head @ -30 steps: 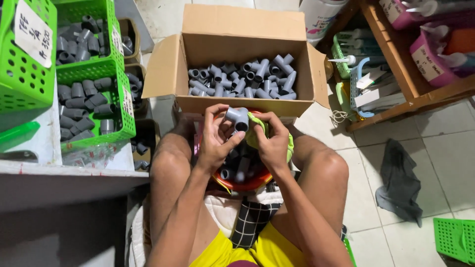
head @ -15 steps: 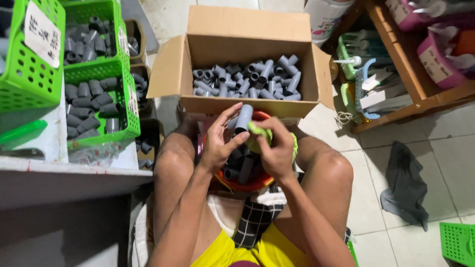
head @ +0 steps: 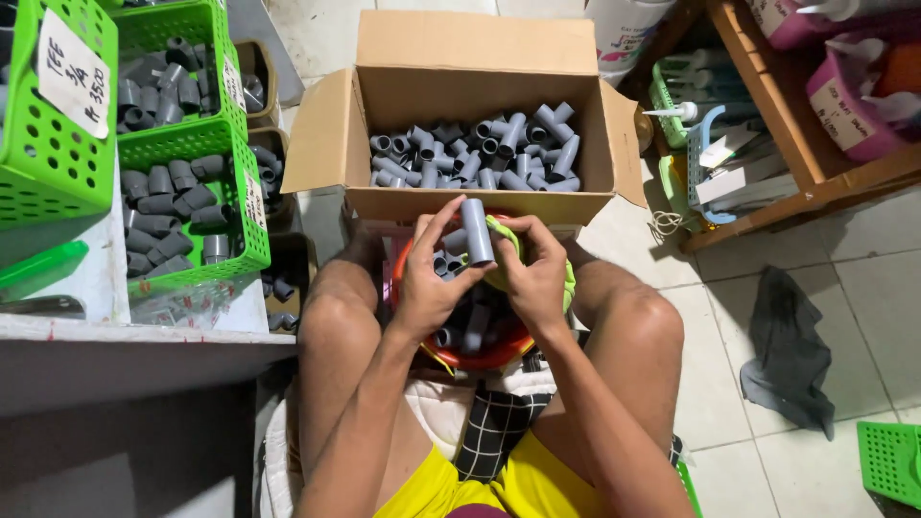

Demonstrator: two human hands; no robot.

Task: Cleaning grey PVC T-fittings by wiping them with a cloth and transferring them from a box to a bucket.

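My left hand (head: 429, 278) pinches a grey PVC tee fitting (head: 477, 230) between thumb and fingers, just in front of the cardboard box (head: 480, 67) of like grey fittings. My right hand (head: 534, 273) is closed on a yellow-green cloth (head: 501, 251) pressed against the fitting. Both hands hover over a red basin (head: 480, 357) of fittings, nearer me than the box, between my knees.

Both my forearms run up from the bottom edge and meet between my bare knees. My left hand (head: 429, 278) is raised, thumb and fingers curled in a closed grip. My right hand (head: 534, 271) faces it, fingers bent inward and pinched, knuckles nearly touching the left.
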